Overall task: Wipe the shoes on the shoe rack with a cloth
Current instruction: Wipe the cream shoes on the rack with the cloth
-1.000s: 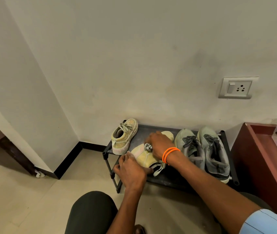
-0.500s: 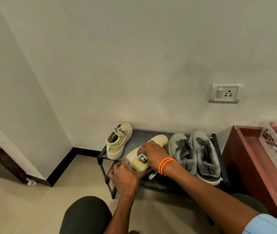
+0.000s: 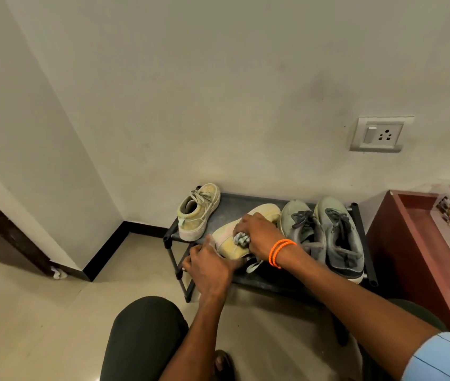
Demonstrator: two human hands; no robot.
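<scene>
A: Now, cloth [image 3: 242, 238]?
B: Bunched in right hand [image 3: 259, 232], fingers curled round it, pressed on yellow shoe [image 3: 232, 237], mid-rack [image 3: 273, 281].
A: Left hand [image 3: 210, 266]?
B: Grips the shoe's heel end, at the rack's front edge.

Over the last second the right hand [image 3: 259, 232] has drawn the bunched cloth [image 3: 242, 238] back along the yellow shoe [image 3: 241, 233], from near its middle toward the heel end, so more of the toe now shows beyond the knuckles. The shoe seems to have tipped slightly further onto its side, though the hands hide much of it. The left hand [image 3: 210, 264] has shifted only a little at the heel.
</scene>
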